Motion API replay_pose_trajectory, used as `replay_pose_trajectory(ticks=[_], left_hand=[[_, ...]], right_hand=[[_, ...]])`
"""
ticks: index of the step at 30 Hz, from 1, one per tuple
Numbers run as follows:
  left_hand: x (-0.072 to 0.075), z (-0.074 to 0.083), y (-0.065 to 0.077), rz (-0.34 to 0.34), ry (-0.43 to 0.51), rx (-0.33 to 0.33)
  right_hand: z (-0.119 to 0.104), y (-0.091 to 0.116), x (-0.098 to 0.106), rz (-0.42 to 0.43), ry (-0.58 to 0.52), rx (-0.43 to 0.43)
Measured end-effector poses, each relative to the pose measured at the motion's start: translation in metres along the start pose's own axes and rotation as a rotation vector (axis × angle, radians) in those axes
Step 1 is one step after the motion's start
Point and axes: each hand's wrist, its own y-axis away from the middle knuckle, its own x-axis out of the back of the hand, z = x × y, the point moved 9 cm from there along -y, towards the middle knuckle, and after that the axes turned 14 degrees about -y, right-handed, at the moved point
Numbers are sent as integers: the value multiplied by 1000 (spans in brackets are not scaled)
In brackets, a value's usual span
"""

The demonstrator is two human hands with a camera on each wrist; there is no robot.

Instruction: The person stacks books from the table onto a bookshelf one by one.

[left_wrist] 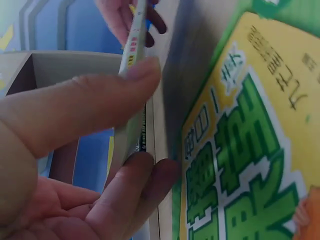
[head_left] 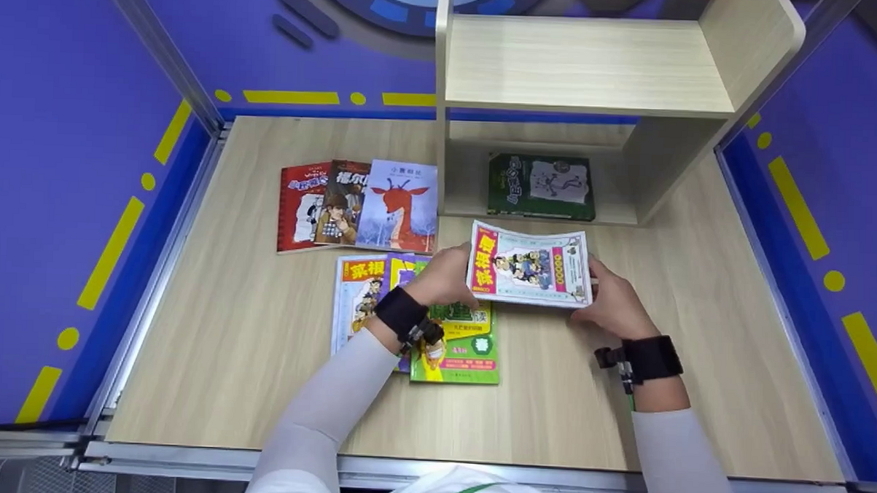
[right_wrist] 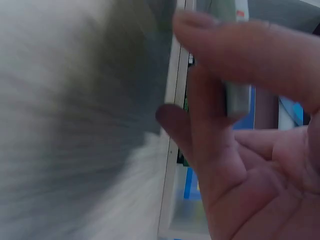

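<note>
Both hands hold a pale book (head_left: pixel 532 268) with a pink-red title strip and a cartoon group on its cover, just above the table in front of the shelf. My left hand (head_left: pixel 448 276) grips its left end; in the left wrist view the thumb lies on one side of the book's spine (left_wrist: pixel 131 60) and fingers on the other. At the opposite end my right hand (head_left: pixel 615 300) pinches it, and the right wrist view shows the book's edge (right_wrist: pixel 239 102) between thumb and fingers. Under my left forearm lies a green-and-yellow book (head_left: pixel 471 350), partly covering a purple book (head_left: pixel 401 266).
A wooden shelf (head_left: pixel 591 66) stands at the back, with a dark green book (head_left: pixel 539 188) lying in its lower compartment. Left of it, a red book (head_left: pixel 298 198), a brown book (head_left: pixel 343 207) and a deer-cover book (head_left: pixel 400 209) overlap. Another pale book (head_left: pixel 356 302) lies nearer.
</note>
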Motion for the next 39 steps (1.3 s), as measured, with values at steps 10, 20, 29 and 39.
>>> replay_pose_trajectory(ticks=[10,20,29,39], left_hand=[[10,1,-18,112,-71,8],[20,7,-44,160,-107,-25],[22,1,-77,152,-121,7],[9,-20,-117,122,-90,35]], right_hand=[[-10,-18,10,83,16,15],[-15,-37,32,151,-44,25],[-18,-61,45,196,73,74],[-16,-84,53,184,167,37]])
